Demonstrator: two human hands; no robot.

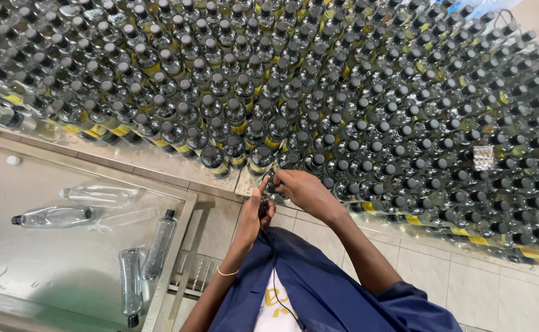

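Standing on pale floor tiles (466,283), bottles (343,110); both hands' (281,197) fingers pinch 1 dark-capped bottle (263,209).

1. Standing clear bottles with dark caps (318,110): several hundred, packed rows across the upper and right frame; too many to count.
2. Bottles lying in the steel tray (183,246), lower left: 5. Of these, 3 show dark caps and 2 look uncapped.
3. White cap (13,160) loose at upper left of tray: 1.
4. Hands: 2, left hand (254,218) and right hand (303,190).
5. Wristband (226,272): 1.
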